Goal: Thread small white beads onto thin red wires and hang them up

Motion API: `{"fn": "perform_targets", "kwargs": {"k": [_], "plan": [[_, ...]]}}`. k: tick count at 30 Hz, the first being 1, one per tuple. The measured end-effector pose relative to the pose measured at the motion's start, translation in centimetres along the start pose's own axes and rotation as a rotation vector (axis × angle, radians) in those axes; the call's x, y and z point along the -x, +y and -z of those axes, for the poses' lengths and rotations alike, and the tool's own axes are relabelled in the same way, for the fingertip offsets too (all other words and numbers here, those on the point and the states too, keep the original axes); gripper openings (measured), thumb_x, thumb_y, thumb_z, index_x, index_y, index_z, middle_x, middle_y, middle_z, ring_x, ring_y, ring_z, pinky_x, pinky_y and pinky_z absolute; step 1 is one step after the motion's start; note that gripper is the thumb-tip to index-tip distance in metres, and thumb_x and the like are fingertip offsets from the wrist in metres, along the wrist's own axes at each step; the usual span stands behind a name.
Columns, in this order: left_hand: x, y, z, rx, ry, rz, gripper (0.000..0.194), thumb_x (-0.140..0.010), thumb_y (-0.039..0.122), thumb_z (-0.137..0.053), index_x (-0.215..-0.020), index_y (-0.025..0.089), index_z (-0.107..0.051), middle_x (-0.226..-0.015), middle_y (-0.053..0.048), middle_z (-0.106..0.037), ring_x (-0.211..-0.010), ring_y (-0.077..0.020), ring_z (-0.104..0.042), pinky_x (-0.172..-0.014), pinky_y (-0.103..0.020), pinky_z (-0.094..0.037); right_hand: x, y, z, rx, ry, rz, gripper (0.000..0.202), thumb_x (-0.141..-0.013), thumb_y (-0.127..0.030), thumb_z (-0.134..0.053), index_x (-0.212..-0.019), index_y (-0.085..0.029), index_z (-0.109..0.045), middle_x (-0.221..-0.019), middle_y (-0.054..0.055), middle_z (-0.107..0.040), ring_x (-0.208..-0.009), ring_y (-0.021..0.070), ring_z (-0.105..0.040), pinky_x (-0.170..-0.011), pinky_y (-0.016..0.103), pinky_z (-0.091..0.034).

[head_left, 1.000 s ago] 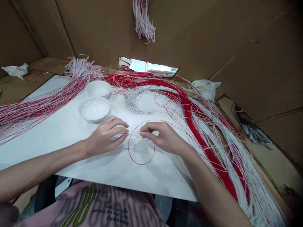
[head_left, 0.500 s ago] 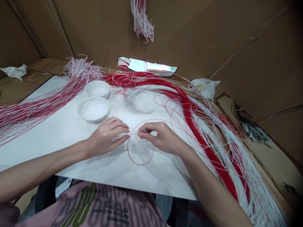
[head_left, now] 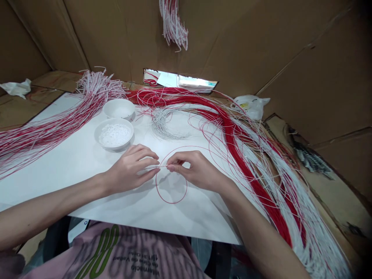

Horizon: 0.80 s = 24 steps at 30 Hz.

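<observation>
Above the white tabletop point(head_left: 116, 209), my left hand point(head_left: 136, 167) pinches thin red and white cord between thumb and fingertips. My right hand point(head_left: 194, 168) grips the same cord a short way to the right, thumb and forefinger together. Between the two pinches a short stretch looks twisted. A round loop of red cord point(head_left: 173, 203) hangs below my fingers, and another strand curves up behind them toward the right. My fingers hide the exact crossing of the strands.
Two white bowls stand beyond my left hand; the nearer bowl point(head_left: 114, 148) holds small white pieces. Long red and white bundles point(head_left: 232, 143) run along the back and right side. Another bundle point(head_left: 99, 87) lies at left. Cardboard walls point(head_left: 261, 46) rise behind.
My right hand has shifted slightly left, closer to my left hand, so the stretch of cord between them is shorter. The loop still hangs below.
</observation>
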<state>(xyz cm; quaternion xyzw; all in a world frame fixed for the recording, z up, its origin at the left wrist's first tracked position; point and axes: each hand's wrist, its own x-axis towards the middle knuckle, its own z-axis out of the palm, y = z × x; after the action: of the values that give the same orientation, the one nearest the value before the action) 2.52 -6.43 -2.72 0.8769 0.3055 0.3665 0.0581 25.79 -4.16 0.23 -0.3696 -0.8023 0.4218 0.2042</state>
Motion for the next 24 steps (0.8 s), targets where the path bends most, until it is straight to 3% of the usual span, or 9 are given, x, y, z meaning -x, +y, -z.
{"fn": "perform_targets", "kwargs": {"k": [8, 15, 24], "plan": [[-0.09, 0.28, 0.77, 0.068, -0.004, 0.043, 0.01, -0.079, 0.011, -0.066, -0.084, 0.016, -0.06, -0.098, -0.009, -0.068, -0.093, -0.0211, -0.058, -0.083, -0.038, -0.049, 0.01, -0.14, 0.06, 0.02, 0.009, 0.0, 0.009, -0.089, -0.024, -0.063, -0.085, -0.019, -0.069, -0.081, 0.0, -0.07, -0.072, 0.0117, -0.061, -0.068, 0.023, -0.045], [-0.21, 0.32, 0.06, 0.053, -0.02, 0.019, 0.016, -0.086, 0.017, -0.065, -0.101, 0.018, -0.062, -0.099, -0.007, -0.069, -0.095, -0.0194, -0.06, -0.084, -0.036, -0.049, 0.18, -0.22, -0.48, 0.025, 0.017, 0.086, 0.014, -0.091, -0.031, -0.062, -0.089, -0.019, -0.069, -0.083, 0.001, -0.07, -0.071, 0.0115, -0.061, -0.068, 0.023, -0.046], [-0.18, 0.26, 0.83, 0.078, -0.005, 0.031, 0.008, -0.082, 0.014, -0.064, -0.088, 0.018, -0.061, -0.098, -0.008, -0.068, -0.094, -0.0206, -0.059, -0.084, -0.037, -0.05, 0.16, -0.32, -0.55, 0.1, 0.056, 0.119, 0.017, -0.092, -0.035, -0.061, -0.089, -0.02, -0.068, -0.084, 0.002, -0.069, -0.071, 0.013, -0.061, -0.067, 0.025, -0.047]]}}
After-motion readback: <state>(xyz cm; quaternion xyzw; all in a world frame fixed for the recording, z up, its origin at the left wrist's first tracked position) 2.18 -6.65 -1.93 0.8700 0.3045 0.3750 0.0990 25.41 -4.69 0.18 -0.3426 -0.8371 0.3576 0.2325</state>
